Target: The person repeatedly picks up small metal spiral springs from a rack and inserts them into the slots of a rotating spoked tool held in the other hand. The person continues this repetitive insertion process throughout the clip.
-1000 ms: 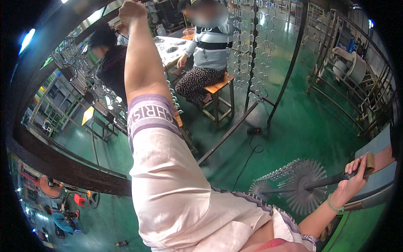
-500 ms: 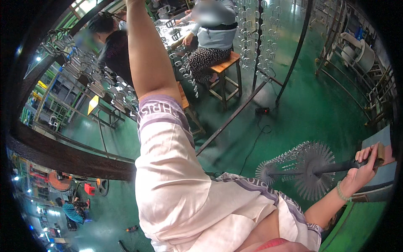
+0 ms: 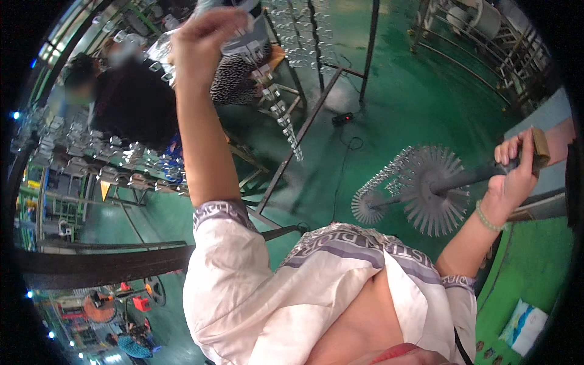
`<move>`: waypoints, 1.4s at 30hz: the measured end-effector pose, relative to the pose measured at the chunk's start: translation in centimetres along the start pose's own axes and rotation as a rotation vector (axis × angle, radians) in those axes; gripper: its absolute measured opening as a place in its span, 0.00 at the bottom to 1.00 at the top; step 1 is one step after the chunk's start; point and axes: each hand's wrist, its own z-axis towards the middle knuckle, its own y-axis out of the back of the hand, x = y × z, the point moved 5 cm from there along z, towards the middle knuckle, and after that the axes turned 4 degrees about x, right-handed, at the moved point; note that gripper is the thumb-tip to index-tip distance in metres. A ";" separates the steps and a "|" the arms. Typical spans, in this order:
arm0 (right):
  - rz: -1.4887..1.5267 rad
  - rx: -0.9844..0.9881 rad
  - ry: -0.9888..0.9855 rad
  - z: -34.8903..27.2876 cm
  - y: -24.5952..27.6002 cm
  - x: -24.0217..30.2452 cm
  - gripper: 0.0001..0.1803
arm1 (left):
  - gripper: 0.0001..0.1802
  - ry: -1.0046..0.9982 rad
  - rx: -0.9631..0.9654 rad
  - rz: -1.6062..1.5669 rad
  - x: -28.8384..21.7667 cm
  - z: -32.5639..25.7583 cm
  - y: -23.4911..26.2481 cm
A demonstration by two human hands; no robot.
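Rod (image 3: 471, 178) and Metal Chain (image 3: 283, 115): Hand Positions

The right hand (image 3: 514, 169) is gripping the rod near its right end, the fingers wrapping around it. A large spoked disc (image 3: 435, 214) is sitting partway along the rod; a small spoked disc (image 3: 368, 208) is sitting at its left end. Small metal pieces (image 3: 387, 168) are running in rows between the upper edges of both discs.

The left hand (image 3: 210, 38) is reaching upward; blur is preventing any reading of whether it is holding the metal chain. The metal chain is slanting down and right from near the fingers, its lower end overlapping a dark frame bar (image 3: 319, 108).

A white-and-blue packet (image 3: 524, 326) is lying toward the lower-right edge of a green surface (image 3: 538, 258).
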 end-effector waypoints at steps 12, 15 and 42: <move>0.003 0.009 0.033 -0.6 -1.0 0.7 0.08 | 0.07 0.256 0.411 -0.253 1.0 -16.2 -18.2; 0.010 0.037 0.039 -0.5 -1.0 0.7 0.08 | 0.07 0.199 0.448 -0.273 1.1 -18.8 -21.3; -0.016 0.039 0.018 0.6 0.3 0.7 0.11 | 0.10 0.306 0.594 -0.235 2.0 -21.8 -25.0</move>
